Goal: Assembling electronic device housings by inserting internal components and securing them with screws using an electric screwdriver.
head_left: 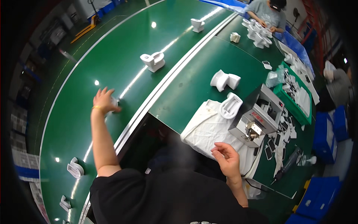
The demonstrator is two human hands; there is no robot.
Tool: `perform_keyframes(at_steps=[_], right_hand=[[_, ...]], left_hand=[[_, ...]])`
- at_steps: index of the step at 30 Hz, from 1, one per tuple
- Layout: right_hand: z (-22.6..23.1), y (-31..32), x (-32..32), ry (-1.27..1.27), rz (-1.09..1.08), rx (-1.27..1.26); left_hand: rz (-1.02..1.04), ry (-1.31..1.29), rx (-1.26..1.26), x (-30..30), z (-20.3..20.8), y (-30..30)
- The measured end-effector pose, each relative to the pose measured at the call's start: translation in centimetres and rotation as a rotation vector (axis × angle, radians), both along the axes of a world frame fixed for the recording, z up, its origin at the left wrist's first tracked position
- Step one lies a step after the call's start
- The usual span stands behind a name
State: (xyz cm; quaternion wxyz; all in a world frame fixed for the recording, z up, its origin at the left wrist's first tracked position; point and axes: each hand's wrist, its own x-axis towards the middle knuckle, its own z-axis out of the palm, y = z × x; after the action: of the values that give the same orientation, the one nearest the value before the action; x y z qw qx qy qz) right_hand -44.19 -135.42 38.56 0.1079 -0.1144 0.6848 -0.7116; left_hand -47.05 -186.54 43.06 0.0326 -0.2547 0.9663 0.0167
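My left hand [104, 100] reaches out over the green conveyor belt [123, 48], its fingers spread. Just beside its fingers a small part of a white piece [115, 102] shows; the hand hides the rest, and I cannot tell if they touch. My right hand [227, 159] hovers by the white cloth [209, 130] with fingers loosely bent and nothing in it. On that cloth leans a white toilet-shaped piece [231, 106], its hollow side showing. Another white toilet-shaped piece [225, 80] lies on the green table behind it.
More toilet-shaped pieces [153, 61] stand along the belt. A metal-cased machine [257, 115] sits right of the cloth, near a green crate [307, 115] of small parts and a dark electric screwdriver [287, 166]. Across the table a person [266, 16] handles several white pieces [257, 33].
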Motion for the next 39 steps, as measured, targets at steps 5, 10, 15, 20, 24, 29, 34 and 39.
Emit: perform_keyframes(at_steps=[5, 10, 15, 20, 24, 29, 34, 39], right_hand=[[0.4, -0.4, -0.2, 0.048, 0.07, 0.032], [1.2, -1.2, -0.3, 0.144, 0.012, 0.045], [1.2, -1.7, 0.5, 0.256, -0.055, -0.039], [1.8, 2.9, 1.9, 0.044, -0.205, -0.229], [1.1, 6.9, 2.9, -0.046, -0.119, -0.226], [1.8, 14.5, -1.4, 0.151, -0.816, 0.631], [-1.3, 17.5, -4.9, 0.378, -0.865, 1.293], [-1.1, 17.6, -6.5, 0.322, -0.823, 1.308]], left_hand=[[-0.216, 0.324, 0.078, 2.5, -2.0, -4.3], [-0.206, 0.458, 0.385, 2.3, 3.0, 6.2], [-0.663, 0.407, 0.977, 1.0, 2.2, 26.4], [-1.269, 0.527, 0.946, 0.1, 1.7, 36.7], [-1.174, 0.069, 1.585, -0.9, -0.1, 38.5], [-0.992, 0.002, 1.735, -0.6, -2.5, 40.0], [-0.98, 0.108, 1.698, -0.8, -3.1, 40.4], [-0.971, 0.125, 1.652, -1.0, -3.0, 40.2]])
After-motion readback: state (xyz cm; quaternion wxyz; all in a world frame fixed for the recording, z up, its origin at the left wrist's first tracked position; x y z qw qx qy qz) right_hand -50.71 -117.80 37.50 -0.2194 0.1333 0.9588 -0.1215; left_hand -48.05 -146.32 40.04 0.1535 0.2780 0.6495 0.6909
